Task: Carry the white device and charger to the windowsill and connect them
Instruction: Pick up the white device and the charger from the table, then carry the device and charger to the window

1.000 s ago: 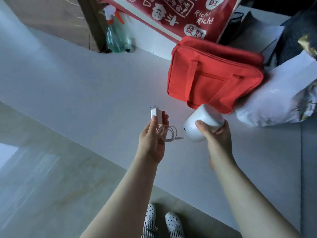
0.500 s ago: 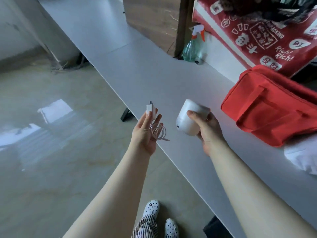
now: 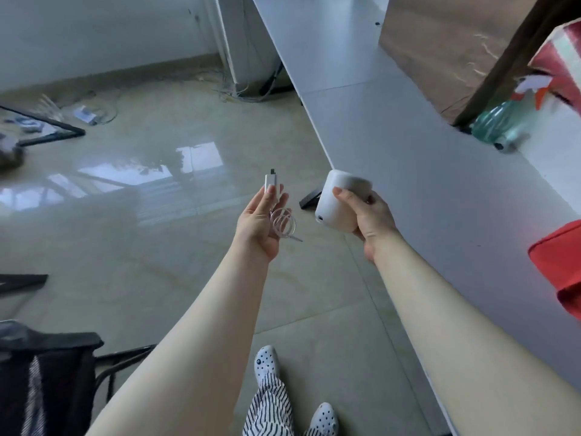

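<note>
Step in hand, as judged: carrying; nothing is connected yet and no windowsill can be identified in view.

Left hand [image 3: 262, 220]: half-curled around the small white plug-in charger block [image 3: 272, 185], which sits upright against the fingertips, prongs at 12 o'clock. Its thin white coiled cable [image 3: 284, 222] lies loosely across the palm, with the free connector end poking out toward 4 o'clock. The hold is light, more a cradle than a clamp.

Right hand [image 3: 366, 212]: closed firmly around the white rounded plastic cylinder device [image 3: 338, 201], thumb across its front. A small port shows low on the side facing 8 o'clock.

Recommendation: close the left fingers over the coil so that the loose end cannot snag or slip, and keep the device's port turned toward the charger hand, ready for mating.

Surroundings: a long grey-white tabletop [image 3: 408, 152] runs from 12 to 4 o'clock beside the right arm. On it, a green spray bottle with a white and orange trigger [image 3: 503, 124] at 2 o'clock and a red fabric bag [image 3: 559, 272] at 3 o'clock. The glossy beige tiled floor [image 3: 141, 215] carries loose cables and clutter at 10 to 11 o'clock, a dark frame edge, and a dark table foot [image 3: 311, 199] just beyond the device: trip hazards on any route leftward.
</note>
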`<act>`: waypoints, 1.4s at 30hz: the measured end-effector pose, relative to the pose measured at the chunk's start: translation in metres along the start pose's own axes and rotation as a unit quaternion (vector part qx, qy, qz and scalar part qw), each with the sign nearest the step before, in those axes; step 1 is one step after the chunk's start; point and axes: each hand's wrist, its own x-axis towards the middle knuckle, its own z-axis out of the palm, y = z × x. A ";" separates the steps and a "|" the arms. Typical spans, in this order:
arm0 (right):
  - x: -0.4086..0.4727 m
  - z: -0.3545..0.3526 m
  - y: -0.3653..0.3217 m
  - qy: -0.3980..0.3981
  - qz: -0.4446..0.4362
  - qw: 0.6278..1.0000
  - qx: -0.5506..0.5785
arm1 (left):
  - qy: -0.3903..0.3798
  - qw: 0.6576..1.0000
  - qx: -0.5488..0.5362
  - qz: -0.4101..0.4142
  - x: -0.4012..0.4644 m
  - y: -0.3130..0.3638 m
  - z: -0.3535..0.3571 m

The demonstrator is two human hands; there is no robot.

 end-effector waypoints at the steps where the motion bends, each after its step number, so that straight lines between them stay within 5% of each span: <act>1: 0.002 0.014 -0.001 -0.011 0.001 1.000 -0.004 | 0.008 1.000 -0.004 0.007 0.002 0.010 -0.007; 20: 0.060 0.236 -0.029 -0.090 0.014 0.994 -0.057 | 0.080 0.994 -0.054 0.041 0.090 0.170 -0.105; 42: 0.251 0.401 -0.078 -0.161 0.059 0.981 -0.089 | 0.133 0.988 -0.063 0.053 0.285 0.303 -0.098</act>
